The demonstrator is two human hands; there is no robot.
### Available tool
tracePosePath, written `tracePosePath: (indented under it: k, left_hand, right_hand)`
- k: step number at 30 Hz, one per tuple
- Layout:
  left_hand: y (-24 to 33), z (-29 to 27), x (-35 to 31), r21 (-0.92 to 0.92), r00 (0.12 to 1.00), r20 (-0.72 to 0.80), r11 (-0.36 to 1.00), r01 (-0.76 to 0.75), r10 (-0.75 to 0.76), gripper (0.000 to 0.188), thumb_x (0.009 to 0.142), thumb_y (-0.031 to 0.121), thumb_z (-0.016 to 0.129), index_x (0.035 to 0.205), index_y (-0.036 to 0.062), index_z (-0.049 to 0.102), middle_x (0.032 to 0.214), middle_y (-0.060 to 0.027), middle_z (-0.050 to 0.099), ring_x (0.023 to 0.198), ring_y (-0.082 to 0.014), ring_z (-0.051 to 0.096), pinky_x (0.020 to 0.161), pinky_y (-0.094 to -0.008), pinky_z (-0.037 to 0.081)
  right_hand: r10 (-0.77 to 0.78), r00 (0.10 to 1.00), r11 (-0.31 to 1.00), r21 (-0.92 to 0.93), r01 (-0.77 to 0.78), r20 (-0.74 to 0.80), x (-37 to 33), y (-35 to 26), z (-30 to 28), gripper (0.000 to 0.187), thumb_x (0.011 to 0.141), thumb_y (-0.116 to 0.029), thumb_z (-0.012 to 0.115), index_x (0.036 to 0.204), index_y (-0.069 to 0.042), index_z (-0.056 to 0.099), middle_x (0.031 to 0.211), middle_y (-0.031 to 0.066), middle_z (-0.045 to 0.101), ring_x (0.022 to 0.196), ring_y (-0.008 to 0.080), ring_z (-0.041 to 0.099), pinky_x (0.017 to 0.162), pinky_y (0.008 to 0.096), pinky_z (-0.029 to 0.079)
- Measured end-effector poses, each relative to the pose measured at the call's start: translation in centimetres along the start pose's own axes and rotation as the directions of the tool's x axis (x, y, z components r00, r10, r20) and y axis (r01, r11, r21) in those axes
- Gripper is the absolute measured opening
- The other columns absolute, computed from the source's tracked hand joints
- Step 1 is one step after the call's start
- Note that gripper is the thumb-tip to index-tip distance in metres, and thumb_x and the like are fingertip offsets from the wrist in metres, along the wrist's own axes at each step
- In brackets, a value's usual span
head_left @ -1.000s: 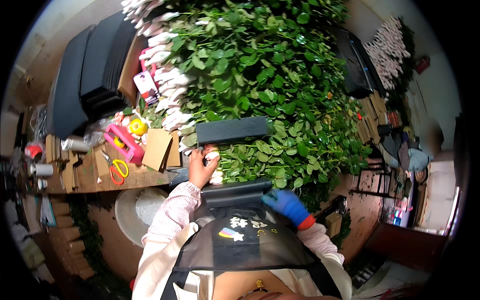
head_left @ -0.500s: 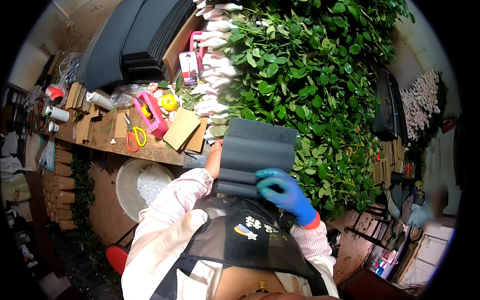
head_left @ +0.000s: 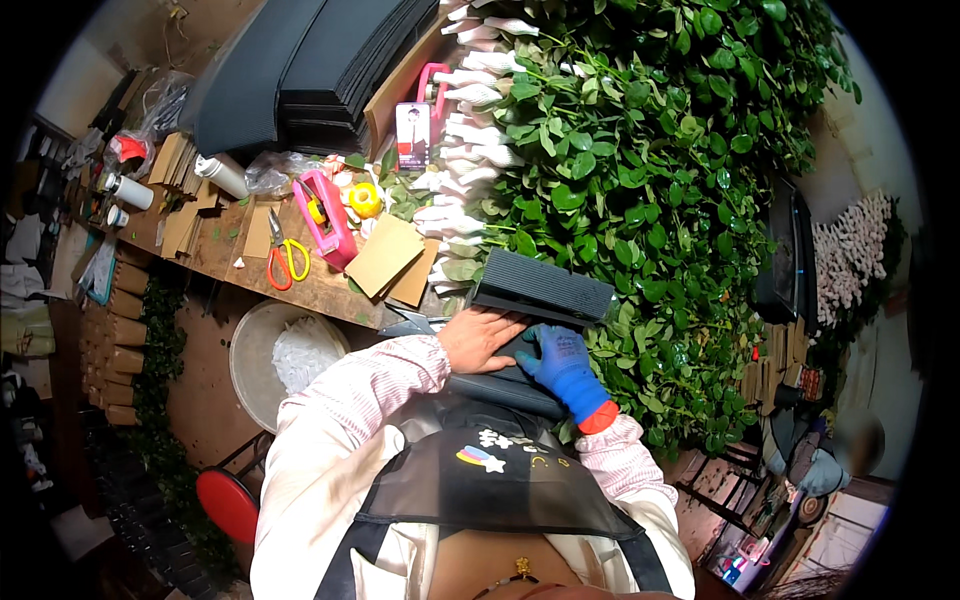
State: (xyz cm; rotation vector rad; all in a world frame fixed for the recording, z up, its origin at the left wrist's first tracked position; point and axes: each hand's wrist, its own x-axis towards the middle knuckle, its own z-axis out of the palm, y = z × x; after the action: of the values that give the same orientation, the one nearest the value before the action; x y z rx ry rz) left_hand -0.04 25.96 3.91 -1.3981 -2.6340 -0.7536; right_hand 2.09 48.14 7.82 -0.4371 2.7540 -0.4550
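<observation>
A black corrugated sheet (head_left: 545, 287) lies in front of me at the table's near edge, bent into folds. Its far part stands raised, and its near part curves by my apron. My left hand (head_left: 482, 340), bare, rests flat on the sheet with its fingers stretched to the right. My right hand (head_left: 556, 362), in a blue glove, presses on the sheet beside the left fingertips, thumb and fingers apart. The fold beneath the hands is partly hidden. Beyond the sheet lie leafy green stems (head_left: 640, 200) with flower heads in white netting (head_left: 475, 150).
On the wooden table (head_left: 225, 245) at left are scissors (head_left: 287, 262), a pink tape dispenser (head_left: 326, 220), brown cardboard pieces (head_left: 385, 255) and a white cup (head_left: 222, 175). Black sheets (head_left: 330, 85) are stacked behind. A white bucket (head_left: 250, 365) and red stool (head_left: 226, 503) stand at left.
My left hand has moved from the sheet's left edge onto its top. The sheet has gone from spread out to folded, its far part now raised. My right hand has shifted slightly away from me.
</observation>
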Motion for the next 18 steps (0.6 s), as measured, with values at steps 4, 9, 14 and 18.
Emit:
tracePosePath:
  k: [4,9,14,18]
  left_hand:
    - [-0.6,0.0,0.1,-0.020,0.997,0.071,1.000,0.009,-0.007,0.075,0.090,0.048,0.062,0.148,0.0030,0.046,0.150,-0.0153,0.048,0.139,-0.0266,0.044,0.115,-0.0436,0.033]
    - [-0.9,0.0,0.9,0.034,0.989,0.143,0.998,-0.043,0.038,0.080,0.086,0.045,0.064,0.149,-0.0007,0.043,0.157,-0.0147,0.041,0.142,-0.0255,0.040,0.114,-0.0418,0.033]
    - [-0.4,0.3,0.1,0.010,0.996,0.083,0.999,0.036,-0.037,0.081,0.087,0.044,0.063,0.153,0.0040,0.037,0.158,-0.0129,0.040,0.140,-0.0262,0.042,0.115,-0.0433,0.031]
    - [-1.0,1.2,-0.5,0.037,0.995,0.046,0.996,0.084,-0.085,0.072,0.091,0.041,0.057,0.154,0.0108,0.038,0.156,-0.0108,0.042,0.137,-0.0248,0.046,0.115,-0.0432,0.032]
  right_hand:
    - [-0.125,0.963,0.970,-0.173,0.168,0.237,0.4,-1.2,-2.3,0.039,0.075,-0.045,0.078,0.093,-0.012,0.067,0.094,0.0136,0.067,0.091,0.0345,0.065,0.080,0.0476,0.052]
    - [-0.265,0.888,0.910,-0.207,0.360,0.376,3.0,0.5,0.9,0.038,0.076,-0.045,0.077,0.092,-0.012,0.067,0.098,0.0137,0.069,0.093,0.0338,0.066,0.079,0.0483,0.053]
    - [-0.315,0.847,0.865,-0.238,0.442,0.428,2.8,-2.3,-2.9,0.036,0.080,-0.046,0.073,0.096,-0.014,0.070,0.096,0.0132,0.070,0.087,0.0341,0.068,0.078,0.0465,0.054]
    - [-0.494,0.848,0.869,0.156,0.470,0.192,5.2,-8.4,-6.5,0.029,0.086,-0.033,0.071,0.104,-0.011,0.070,0.107,0.0116,0.070,0.098,0.0327,0.067,0.087,0.0466,0.052]
